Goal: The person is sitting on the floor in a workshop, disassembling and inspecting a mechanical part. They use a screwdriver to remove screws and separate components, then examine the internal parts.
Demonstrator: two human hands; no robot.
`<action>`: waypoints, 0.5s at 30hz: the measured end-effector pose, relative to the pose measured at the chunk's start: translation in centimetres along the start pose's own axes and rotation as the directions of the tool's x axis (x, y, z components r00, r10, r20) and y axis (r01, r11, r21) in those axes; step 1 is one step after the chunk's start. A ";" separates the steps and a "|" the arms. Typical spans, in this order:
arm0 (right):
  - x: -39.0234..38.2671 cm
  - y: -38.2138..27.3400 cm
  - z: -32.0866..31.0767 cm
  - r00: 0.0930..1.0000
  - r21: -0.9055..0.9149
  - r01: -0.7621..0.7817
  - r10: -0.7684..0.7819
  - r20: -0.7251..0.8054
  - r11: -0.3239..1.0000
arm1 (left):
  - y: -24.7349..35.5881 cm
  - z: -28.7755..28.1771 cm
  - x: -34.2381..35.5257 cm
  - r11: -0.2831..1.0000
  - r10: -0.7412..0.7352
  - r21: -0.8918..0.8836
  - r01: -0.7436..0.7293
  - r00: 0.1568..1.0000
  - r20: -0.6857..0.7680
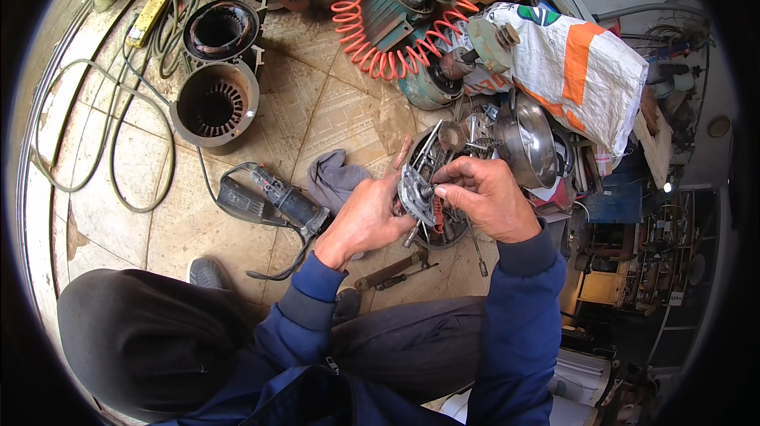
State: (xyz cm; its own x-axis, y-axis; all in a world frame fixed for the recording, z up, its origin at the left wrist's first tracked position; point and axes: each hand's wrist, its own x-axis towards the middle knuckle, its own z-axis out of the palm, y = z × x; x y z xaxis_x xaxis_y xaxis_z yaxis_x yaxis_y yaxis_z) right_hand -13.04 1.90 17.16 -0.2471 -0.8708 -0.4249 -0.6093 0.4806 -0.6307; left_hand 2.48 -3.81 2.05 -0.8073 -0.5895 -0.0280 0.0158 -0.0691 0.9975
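Note:
My left hand [366, 222] is closed round the edge of a grey, round metal part [415, 196], which looks like a small cast end cover and is tilted on its side. At its centre, the thumb and forefinger of my right hand [492, 198] pinch a small dark stub [427, 192]. Whether the stub is separate from the cover cannot be made out. Under both hands stands a round bowl [447, 241] filled with loose tools and metal parts. A long thin socket wrench [480, 255] leans out over its rim.
A dark power tool [286, 198] and a grey rag [336, 179] lie left of the bowl. Two motor housings [215, 106] stand farther left, beside looped cables [119, 121]. An orange coiled hose [372, 54], motor parts, a white sack [582, 70] and a steel pot [529, 141] crowd the far right.

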 end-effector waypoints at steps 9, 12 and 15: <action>-0.1 -0.4 0.1 0.995 -0.042 0.097 -0.097 0.004 0.994 | -0.4 0.2 0.1 0.999 0.033 -0.015 -0.033 0.999 -0.007; -0.2 -0.3 0.2 0.997 -0.023 0.072 -0.072 -0.004 0.997 | -0.2 0.1 0.0 1.000 0.001 -0.021 -0.001 1.000 0.009; -0.1 -0.3 0.3 0.997 -0.066 0.070 -0.070 -0.009 0.995 | -0.1 0.1 0.0 1.000 0.005 -0.031 -0.005 1.000 0.004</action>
State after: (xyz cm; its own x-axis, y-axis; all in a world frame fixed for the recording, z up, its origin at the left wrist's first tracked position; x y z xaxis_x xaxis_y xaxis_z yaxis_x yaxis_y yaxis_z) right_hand -12.65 1.87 17.20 -0.2100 -0.9034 -0.3740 -0.6734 0.4109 -0.6146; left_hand 2.42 -3.73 1.98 -0.8094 -0.5868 -0.0230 0.0376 -0.0909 0.9952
